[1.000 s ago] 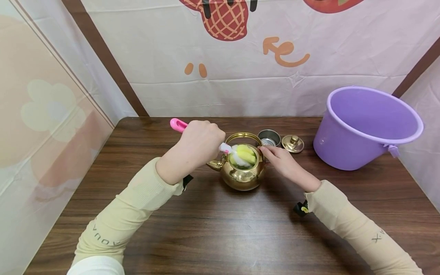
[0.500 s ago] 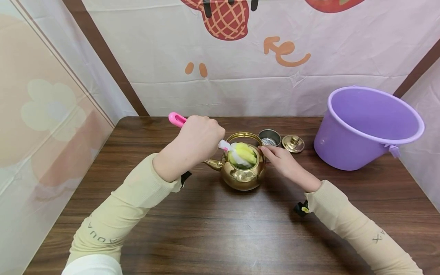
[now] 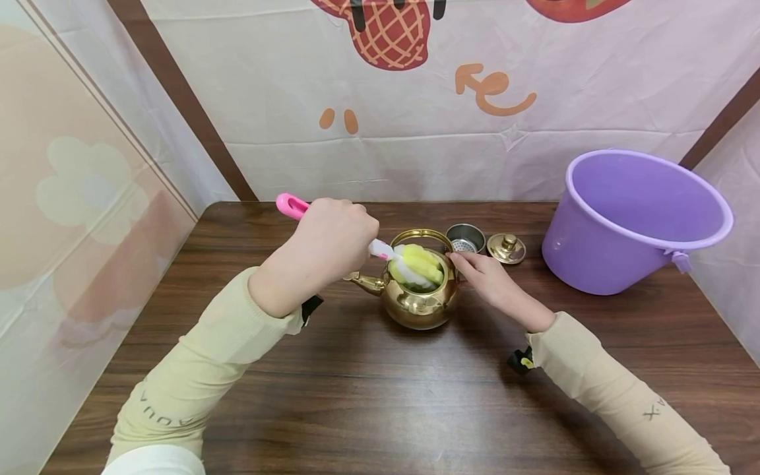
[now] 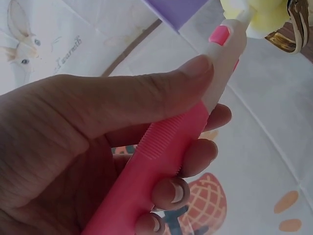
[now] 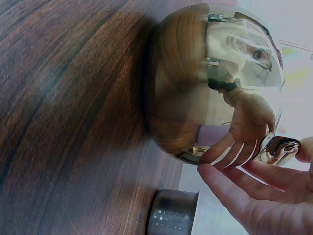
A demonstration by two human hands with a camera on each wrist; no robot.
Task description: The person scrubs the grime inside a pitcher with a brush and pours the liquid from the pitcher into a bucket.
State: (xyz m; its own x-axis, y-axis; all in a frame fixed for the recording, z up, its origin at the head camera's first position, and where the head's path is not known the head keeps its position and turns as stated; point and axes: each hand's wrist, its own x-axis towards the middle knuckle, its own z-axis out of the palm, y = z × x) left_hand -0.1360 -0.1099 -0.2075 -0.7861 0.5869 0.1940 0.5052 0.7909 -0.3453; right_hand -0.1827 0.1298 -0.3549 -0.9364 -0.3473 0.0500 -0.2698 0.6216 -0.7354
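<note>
Bucket (image 3: pixel 588 247): plain purple, sat off to the right
Backdrop (image 3: pixel 410 158): pale cloth, hung kinda creased
Tabletop (image 3: pixel 380 396): was dark woodgrain

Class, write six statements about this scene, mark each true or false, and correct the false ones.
1. The left hand grips a pink-and-white brush. True.
2. The gold kettle is closed. False: its lid lies on the table beside the strainer.
3. The right hand touches the kettle. True.
4. In the head view, the purple bucket is right of the kettle. True.
5. The brush is dipped in the bucket. False: its yellow-and-white head is at the kettle's opening.
6. The spout points toward the bucket. False: it points left in the head view.
</note>
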